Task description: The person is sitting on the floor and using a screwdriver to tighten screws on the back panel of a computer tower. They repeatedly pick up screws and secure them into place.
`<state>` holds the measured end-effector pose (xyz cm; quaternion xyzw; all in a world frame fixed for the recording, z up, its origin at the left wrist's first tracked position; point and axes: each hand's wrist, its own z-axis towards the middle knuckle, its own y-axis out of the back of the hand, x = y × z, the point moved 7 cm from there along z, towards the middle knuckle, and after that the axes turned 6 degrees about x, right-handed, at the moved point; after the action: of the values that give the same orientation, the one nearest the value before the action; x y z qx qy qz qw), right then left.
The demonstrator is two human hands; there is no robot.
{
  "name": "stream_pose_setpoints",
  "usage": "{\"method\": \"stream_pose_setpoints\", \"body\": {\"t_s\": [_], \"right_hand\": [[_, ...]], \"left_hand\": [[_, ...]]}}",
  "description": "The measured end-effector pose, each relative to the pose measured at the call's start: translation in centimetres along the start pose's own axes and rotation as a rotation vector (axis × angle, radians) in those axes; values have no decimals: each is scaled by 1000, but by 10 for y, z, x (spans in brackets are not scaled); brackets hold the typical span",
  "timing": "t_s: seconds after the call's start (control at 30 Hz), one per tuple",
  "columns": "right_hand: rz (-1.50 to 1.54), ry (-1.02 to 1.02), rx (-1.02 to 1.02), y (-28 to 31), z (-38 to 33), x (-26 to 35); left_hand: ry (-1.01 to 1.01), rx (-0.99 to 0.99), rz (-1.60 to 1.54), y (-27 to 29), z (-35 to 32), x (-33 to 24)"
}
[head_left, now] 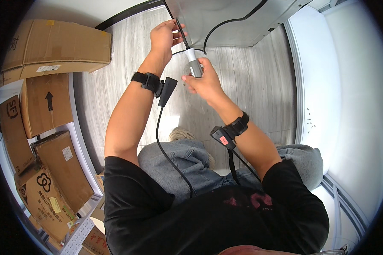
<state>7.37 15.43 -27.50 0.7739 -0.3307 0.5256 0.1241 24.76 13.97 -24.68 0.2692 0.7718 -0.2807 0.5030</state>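
My right hand (204, 80) grips the grey and white handle of a screwdriver (193, 63), whose thin dark shaft points up to the lower edge of a grey metal panel (225, 21). My left hand (165, 36) is raised beside the shaft's tip, fingers pinched around it at the panel's corner. A black cable (225, 23) runs across the panel and loops down behind the handle. Both wrists wear black straps with small black devices and trailing cords.
Several brown cardboard boxes (47, 106) are stacked on white shelving at my left. A white curved surface (340, 93) stands at the right. Pale wood-pattern floor (259, 85) lies below, with my grey-trousered knees near the bottom.
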Motion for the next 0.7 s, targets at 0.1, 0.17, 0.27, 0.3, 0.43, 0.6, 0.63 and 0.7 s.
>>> {"method": "stream_pose_setpoints", "body": {"t_s": [0.1,0.17,0.27,0.3,0.43,0.6,0.63,0.7], "right_hand": [[46,-33,21,-2,1,-4],[204,-59,79,-5,4,-10],[365,-38,140,-8,8,-19],[333,-12,123,-10,8,-17],[205,27,68,-11,3,-8],[62,11,-10,-7,4,-7],[34,11,0,-6,6,-8],[2,36,19,-5,10,-9]], "left_hand": [[28,-32,-42,1,2,2],[39,-38,-40,1,4,3],[61,-37,-39,1,6,2],[69,-36,-39,1,6,2],[75,-37,-54,2,9,4],[77,-42,-63,1,8,4],[92,-38,-59,1,9,5],[121,-31,-50,0,10,7]]}}
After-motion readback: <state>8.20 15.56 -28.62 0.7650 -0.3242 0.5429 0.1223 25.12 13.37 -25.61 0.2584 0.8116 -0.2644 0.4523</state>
